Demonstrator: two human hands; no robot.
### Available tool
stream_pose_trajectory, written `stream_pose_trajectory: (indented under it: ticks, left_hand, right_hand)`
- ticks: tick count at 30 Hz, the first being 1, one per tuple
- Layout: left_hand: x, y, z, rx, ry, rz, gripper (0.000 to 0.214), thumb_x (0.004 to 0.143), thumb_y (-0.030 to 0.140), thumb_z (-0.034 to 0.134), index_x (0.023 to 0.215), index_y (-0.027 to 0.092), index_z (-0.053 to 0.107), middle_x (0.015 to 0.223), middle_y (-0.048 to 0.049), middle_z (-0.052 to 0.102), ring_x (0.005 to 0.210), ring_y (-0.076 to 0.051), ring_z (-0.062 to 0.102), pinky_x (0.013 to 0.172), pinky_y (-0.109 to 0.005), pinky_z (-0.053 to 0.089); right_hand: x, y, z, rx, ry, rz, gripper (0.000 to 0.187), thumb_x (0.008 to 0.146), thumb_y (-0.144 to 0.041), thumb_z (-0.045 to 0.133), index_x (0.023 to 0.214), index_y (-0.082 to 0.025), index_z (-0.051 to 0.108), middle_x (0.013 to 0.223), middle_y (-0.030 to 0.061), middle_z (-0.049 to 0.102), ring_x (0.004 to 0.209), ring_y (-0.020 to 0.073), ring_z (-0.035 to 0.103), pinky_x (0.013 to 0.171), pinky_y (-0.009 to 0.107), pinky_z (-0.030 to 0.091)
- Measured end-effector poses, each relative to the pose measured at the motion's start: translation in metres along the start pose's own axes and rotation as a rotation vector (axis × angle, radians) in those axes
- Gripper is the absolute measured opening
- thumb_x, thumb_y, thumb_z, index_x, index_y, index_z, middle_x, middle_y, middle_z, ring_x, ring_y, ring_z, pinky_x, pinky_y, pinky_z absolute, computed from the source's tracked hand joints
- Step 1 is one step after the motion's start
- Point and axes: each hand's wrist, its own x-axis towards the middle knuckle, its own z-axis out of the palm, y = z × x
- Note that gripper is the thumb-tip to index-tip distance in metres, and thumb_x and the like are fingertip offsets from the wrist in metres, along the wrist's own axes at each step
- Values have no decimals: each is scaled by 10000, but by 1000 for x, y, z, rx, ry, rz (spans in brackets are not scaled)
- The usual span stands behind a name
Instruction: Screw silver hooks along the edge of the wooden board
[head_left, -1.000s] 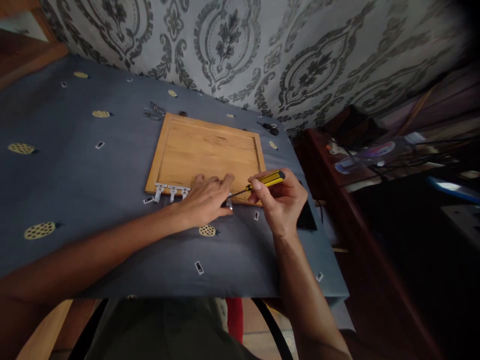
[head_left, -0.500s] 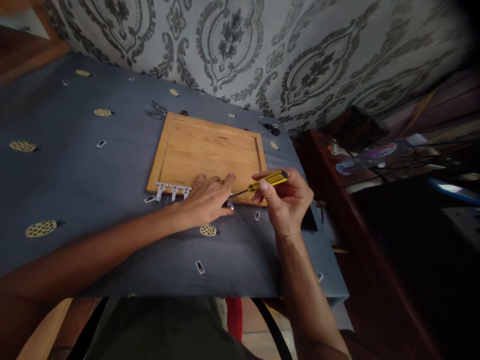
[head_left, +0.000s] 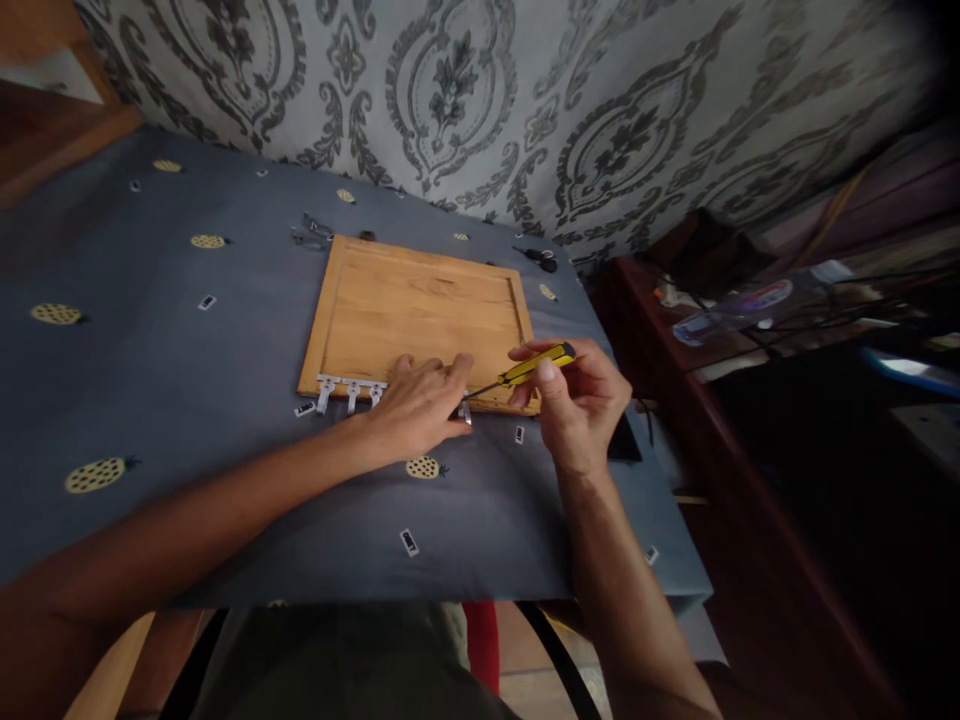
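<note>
My right hand (head_left: 583, 405) is closed around the yellow-and-black handle of a screwdriver (head_left: 534, 364). The shaft slants down left to the front edge of a framed wooden panel (head_left: 427, 305), where the tip is hidden by my left hand. Spread over that edge, my left hand (head_left: 424, 400) lies with its fingers apart on the wood. Its thumb points right, beside a small metal hinge (head_left: 466, 408) that is partly covered. Several more silvery hinges (head_left: 352, 393) line the front edge to the left of that hand.
The panel lies on a table with a blue-grey pineapple cloth (head_left: 247, 370). Pliers (head_left: 311, 232) are behind its left corner; a black-handled tool (head_left: 538, 258) is behind its right. A patterned wall or curtain (head_left: 450, 100) closes the back. A plastic bottle (head_left: 735, 308) lies on the dark furniture at right.
The view has shifted slightly, so the panel and table appear a little lower. My right thumb sits slightly farther right on the screwdriver handle. My left hand stays in place on the panel.
</note>
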Motion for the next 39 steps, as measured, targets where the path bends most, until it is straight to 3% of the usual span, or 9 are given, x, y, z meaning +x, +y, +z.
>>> stream_pose_trajectory:
  ticks: [6,13,17,22,25,30,39]
  left_hand:
    - [1,-1,1,27,23,0,539,869,323,723,1271,130,420,1098,-151,702,1092,-329,624,929,-453,381]
    - [1,1,-1,16,7,3,551,866,313,728,1274,132,406,1080,-138,699,1092,-323,619,940,-451,368]
    - [1,0,-1,21,-3,4,539,876,313,729,1266,128,408,1110,-149,691,1110,-322,619,947,-452,370]
    - [1,0,0,23,9,12,527,873,304,728,1258,137,411,1107,-147,696,1100,-322,622,935,-453,381]
    - [1,0,0,26,14,9,533,874,307,724,1269,134,412,1090,-145,701,1093,-328,627,935,-461,384]
    - [1,0,0,25,17,15,572,883,303,710,1315,115,386,1118,-158,695,1116,-330,620,949,-470,379]
    - [1,-1,1,29,27,20,563,882,326,716,1301,116,404,1112,-160,697,1106,-326,621,952,-462,377]
  right_hand:
    - [2,-2,2,37,42,32,291,794,-431,800,790,-223,597,805,-16,769,374,63,555,357,205,469]
    - [2,6,-2,111,-28,23,303,882,-439,712,1132,-267,699,891,16,778,526,101,661,444,223,518]
    - [3,4,-1,105,12,-17,191,855,-382,755,992,-253,718,878,-1,776,410,56,575,379,195,466]
    - [4,1,1,61,80,8,289,775,-440,817,845,-229,633,851,-8,782,354,53,529,327,191,422]
    - [4,1,0,107,46,17,296,772,-444,820,885,-236,643,822,-12,778,370,62,552,349,192,443]
    - [4,2,-2,96,-6,27,341,857,-502,718,1106,-270,697,858,4,771,416,71,581,411,222,496]
    - [4,2,1,119,28,-29,220,815,-423,790,923,-263,684,831,-16,775,374,62,561,348,196,455]
